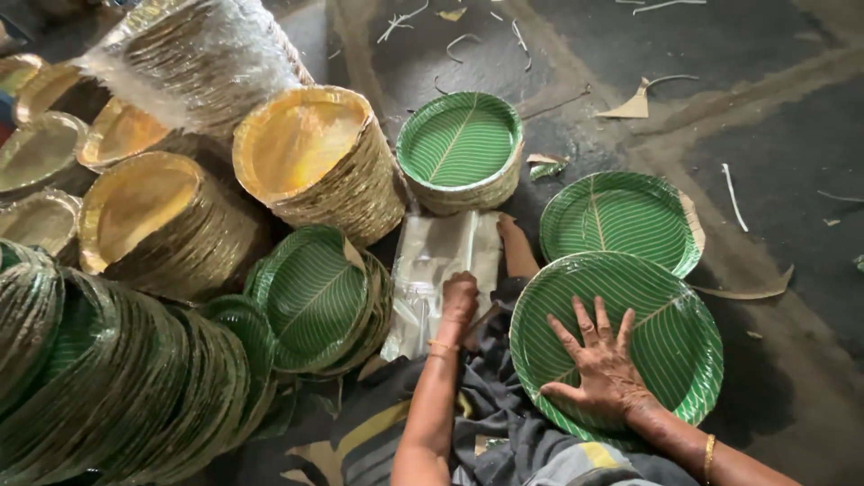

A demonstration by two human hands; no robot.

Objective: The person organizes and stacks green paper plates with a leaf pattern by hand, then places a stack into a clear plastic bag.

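Fingers of the right hand [601, 364] lie spread flat on a green plate [670, 306]; left hand [459, 295] (clenched) grips clear plastic bags [432, 256] just ahead.

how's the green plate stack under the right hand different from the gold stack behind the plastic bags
The green leaf-print stack lies low and flat on the floor, its face upward; the gold stack is much taller and leans, its face tilted toward the camera. The right hand rests spread on the green stack, while no hand touches the gold one. The left hand is on the clear plastic bags. Both stacks are round, rimmed disposable plates.
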